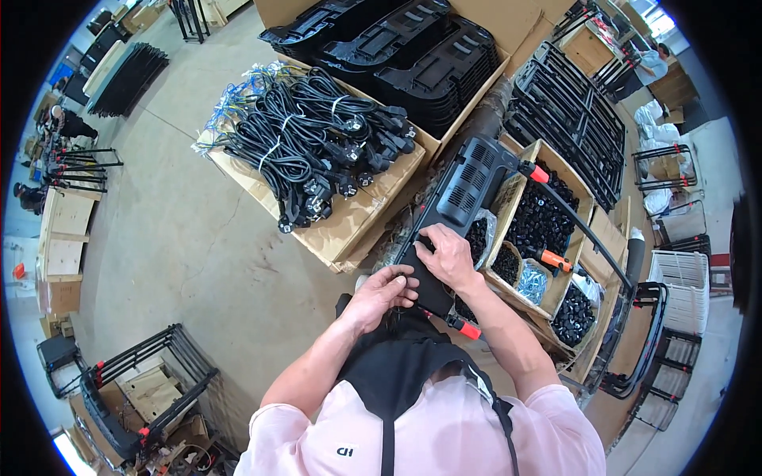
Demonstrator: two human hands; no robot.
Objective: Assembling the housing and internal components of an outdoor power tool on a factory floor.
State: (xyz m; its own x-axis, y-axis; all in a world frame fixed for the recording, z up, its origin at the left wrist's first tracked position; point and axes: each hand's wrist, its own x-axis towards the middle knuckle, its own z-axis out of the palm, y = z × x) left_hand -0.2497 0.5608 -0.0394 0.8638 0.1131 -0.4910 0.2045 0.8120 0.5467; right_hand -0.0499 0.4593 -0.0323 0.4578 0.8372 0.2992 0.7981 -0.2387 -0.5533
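Note:
A long black plastic panel with a raised, slotted motor cover (470, 184) lies in front of me, running away to the upper right. My right hand (448, 258) rests on its near part, thumb and fingers pinched together; whatever they hold is hidden. Just left of it, beside the panel's edge, my left hand (381, 295) has bent fingers drawn together, and anything in them is too small to name. A black tube frame (586, 230) with red ends borders the panel on the right. One red tube end (468, 329) is below my right wrist.
Bundled black power cords (317, 135) lie on a carton at left. Behind it, a carton holds stacked black plastic panels (429, 71). At right, a wooden tray contains small black parts (548, 210), clear-bagged screws (532, 283) and an orange-handled tool (556, 260). Black frames (567, 119) stand beyond.

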